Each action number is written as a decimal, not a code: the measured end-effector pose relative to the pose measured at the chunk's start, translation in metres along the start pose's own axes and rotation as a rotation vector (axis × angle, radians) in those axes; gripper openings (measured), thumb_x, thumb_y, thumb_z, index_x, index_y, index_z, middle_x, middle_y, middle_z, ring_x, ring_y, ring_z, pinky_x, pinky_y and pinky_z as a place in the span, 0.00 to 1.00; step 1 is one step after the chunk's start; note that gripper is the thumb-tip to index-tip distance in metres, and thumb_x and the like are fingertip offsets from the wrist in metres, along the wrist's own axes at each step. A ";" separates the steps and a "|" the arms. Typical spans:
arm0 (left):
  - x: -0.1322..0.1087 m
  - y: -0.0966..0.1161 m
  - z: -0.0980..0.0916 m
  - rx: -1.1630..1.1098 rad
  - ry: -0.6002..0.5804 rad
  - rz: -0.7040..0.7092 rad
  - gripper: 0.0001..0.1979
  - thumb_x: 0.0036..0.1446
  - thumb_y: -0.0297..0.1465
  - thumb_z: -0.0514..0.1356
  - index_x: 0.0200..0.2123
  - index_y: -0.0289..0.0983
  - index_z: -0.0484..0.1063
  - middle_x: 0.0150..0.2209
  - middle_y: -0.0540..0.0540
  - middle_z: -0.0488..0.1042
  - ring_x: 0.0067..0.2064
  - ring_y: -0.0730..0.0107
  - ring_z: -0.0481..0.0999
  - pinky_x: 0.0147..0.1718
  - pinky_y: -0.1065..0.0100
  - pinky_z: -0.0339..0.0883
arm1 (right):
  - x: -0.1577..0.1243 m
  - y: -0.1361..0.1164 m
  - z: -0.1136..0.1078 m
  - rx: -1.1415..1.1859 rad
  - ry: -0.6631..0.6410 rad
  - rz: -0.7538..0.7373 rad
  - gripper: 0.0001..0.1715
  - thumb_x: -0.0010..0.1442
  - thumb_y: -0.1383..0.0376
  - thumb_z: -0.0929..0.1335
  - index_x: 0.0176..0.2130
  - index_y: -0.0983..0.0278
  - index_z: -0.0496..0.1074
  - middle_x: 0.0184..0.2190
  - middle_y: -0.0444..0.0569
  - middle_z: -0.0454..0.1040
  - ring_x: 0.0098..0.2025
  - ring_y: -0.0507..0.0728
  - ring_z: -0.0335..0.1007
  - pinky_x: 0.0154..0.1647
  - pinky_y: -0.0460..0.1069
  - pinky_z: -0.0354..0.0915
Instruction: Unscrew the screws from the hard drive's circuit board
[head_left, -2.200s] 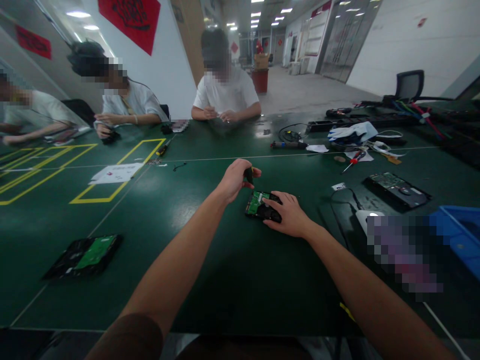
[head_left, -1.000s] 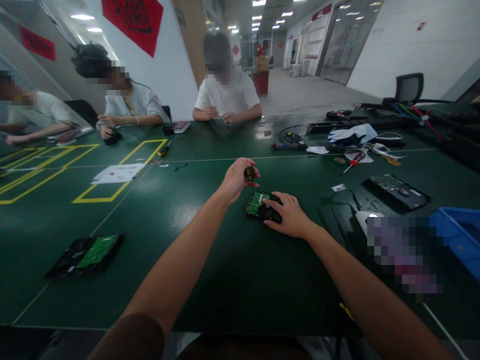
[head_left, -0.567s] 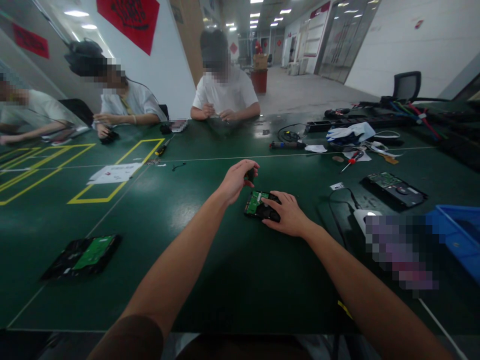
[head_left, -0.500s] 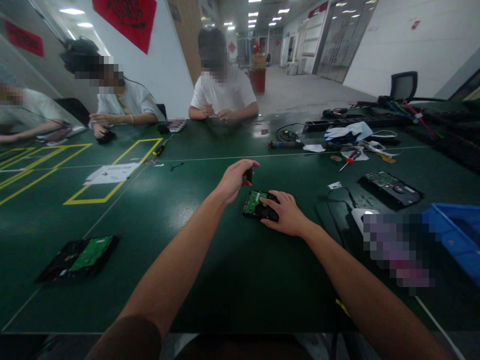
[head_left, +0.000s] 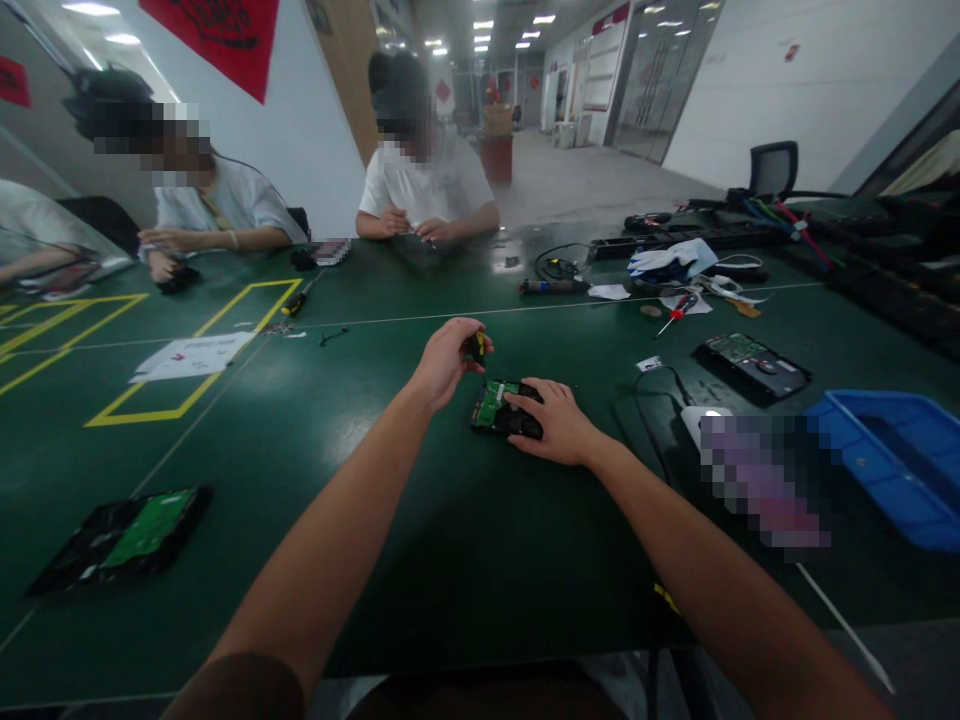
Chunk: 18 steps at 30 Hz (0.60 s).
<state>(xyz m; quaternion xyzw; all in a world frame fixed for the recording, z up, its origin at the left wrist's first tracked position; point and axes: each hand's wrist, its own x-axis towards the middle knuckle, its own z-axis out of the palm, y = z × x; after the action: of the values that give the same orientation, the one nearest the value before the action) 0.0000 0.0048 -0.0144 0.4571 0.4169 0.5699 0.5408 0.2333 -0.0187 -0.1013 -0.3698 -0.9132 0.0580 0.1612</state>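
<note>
A hard drive with a green circuit board (head_left: 491, 405) lies on the dark green table in front of me. My right hand (head_left: 555, 420) rests on its right part, fingers spread and pressing it to the table. Just above the drive's far left corner, my left hand (head_left: 450, 360) is closed around the black and yellow handle of a screwdriver (head_left: 478, 346). The handle is upright; its shaft and tip are too small to make out against the board.
Another hard drive (head_left: 754, 366) lies to the right, beside a blue bin (head_left: 892, 460). At the left lies a drive with a green board (head_left: 150, 525). A red screwdriver (head_left: 677, 312), gloves (head_left: 675, 260) and cables are farther back. Co-workers sit across the table.
My view has turned slightly right, so the scene shifts left. The screwdriver handle in my left hand has rotated, with yellow now showing. My right hand stays on the hard drive.
</note>
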 end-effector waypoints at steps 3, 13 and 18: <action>-0.001 0.001 0.000 -0.010 -0.010 -0.019 0.12 0.56 0.38 0.62 0.40 0.37 0.72 0.35 0.43 0.77 0.38 0.61 0.79 0.27 0.68 0.69 | 0.000 0.001 0.000 0.003 -0.001 0.001 0.42 0.62 0.42 0.69 0.68 0.54 0.65 0.68 0.60 0.59 0.68 0.74 0.54 0.66 0.70 0.51; -0.001 0.007 0.000 0.131 0.007 0.018 0.14 0.55 0.38 0.59 0.35 0.35 0.79 0.36 0.42 0.75 0.38 0.63 0.74 0.25 0.70 0.66 | -0.001 0.002 -0.001 0.023 0.005 -0.005 0.41 0.63 0.43 0.70 0.68 0.56 0.65 0.68 0.62 0.59 0.68 0.74 0.54 0.66 0.70 0.51; -0.004 0.008 0.002 0.015 -0.007 -0.017 0.13 0.53 0.36 0.60 0.40 0.35 0.74 0.34 0.44 0.76 0.37 0.62 0.77 0.26 0.69 0.68 | -0.001 0.005 0.001 0.026 0.021 -0.008 0.41 0.62 0.43 0.70 0.67 0.55 0.66 0.67 0.61 0.60 0.67 0.75 0.55 0.66 0.71 0.51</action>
<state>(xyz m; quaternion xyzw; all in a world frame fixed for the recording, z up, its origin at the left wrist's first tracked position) 0.0002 -0.0001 -0.0066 0.4596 0.4228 0.5606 0.5438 0.2365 -0.0156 -0.1034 -0.3644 -0.9121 0.0652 0.1761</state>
